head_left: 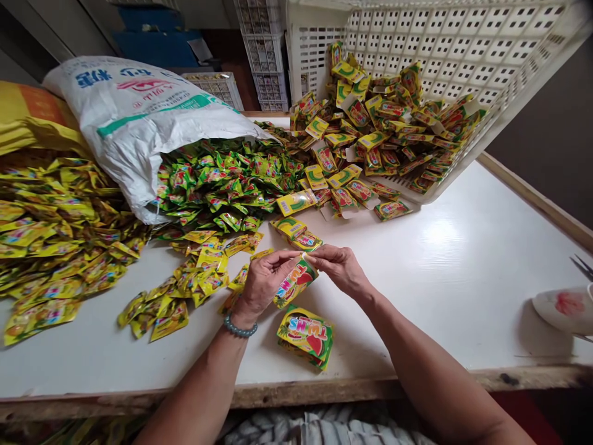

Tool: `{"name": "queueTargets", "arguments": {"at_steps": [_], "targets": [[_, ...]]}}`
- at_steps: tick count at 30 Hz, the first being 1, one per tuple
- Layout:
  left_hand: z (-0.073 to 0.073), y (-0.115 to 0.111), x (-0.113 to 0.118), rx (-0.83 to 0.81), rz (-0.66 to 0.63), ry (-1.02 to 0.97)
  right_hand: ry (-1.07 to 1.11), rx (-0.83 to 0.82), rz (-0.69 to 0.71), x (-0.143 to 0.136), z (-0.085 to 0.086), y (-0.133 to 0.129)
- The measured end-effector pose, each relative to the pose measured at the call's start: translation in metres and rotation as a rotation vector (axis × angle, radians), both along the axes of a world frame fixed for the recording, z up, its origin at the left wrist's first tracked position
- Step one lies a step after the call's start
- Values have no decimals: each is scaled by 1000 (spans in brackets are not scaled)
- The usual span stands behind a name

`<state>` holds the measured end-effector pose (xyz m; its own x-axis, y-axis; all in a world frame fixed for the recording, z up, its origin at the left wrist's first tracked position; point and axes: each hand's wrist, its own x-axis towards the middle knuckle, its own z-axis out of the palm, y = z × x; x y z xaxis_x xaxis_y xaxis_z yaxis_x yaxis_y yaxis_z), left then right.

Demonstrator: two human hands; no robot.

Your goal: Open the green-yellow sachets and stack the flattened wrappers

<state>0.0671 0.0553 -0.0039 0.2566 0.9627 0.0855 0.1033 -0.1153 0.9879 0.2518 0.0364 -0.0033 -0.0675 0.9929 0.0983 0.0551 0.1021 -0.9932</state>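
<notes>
Stacked cartons [306, 334] lie near the edge of the bench [440, 303]. Just beyond, the left hand [264, 281] has its grip pinching a TWINS carton [296, 281]; the right hand [343, 269] pinches its far end. Behind stands a white crate [463, 37].

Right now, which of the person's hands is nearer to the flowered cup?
Right. The right hand pinches the held box's far end, well left of the flowered cup; the left hand, at the box's left side, is farther from the cup.

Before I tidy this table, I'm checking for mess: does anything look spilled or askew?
The white crate is tipped, yellow boxes spilling onto the table; green packets spread from the sack. Both look spilled, perhaps deliberately.
</notes>
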Motion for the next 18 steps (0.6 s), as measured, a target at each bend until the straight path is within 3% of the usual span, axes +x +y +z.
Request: {"name": "queueTargets", "arguments": {"at_steps": [5, 8, 13, 18], "targets": [[-3, 0, -2, -48, 20, 18, -230, 229, -52, -8, 3, -9], [-4, 1, -2, 5, 36, 67, -341, 328, -87, -12, 3, -12], [3, -1, 1, 159, 2, 160, -365, 315, -164, -10, 1, -11], [8, -3, 4, 145, 17, 148, -424, 436, -226, -17, 1, -15]]}}
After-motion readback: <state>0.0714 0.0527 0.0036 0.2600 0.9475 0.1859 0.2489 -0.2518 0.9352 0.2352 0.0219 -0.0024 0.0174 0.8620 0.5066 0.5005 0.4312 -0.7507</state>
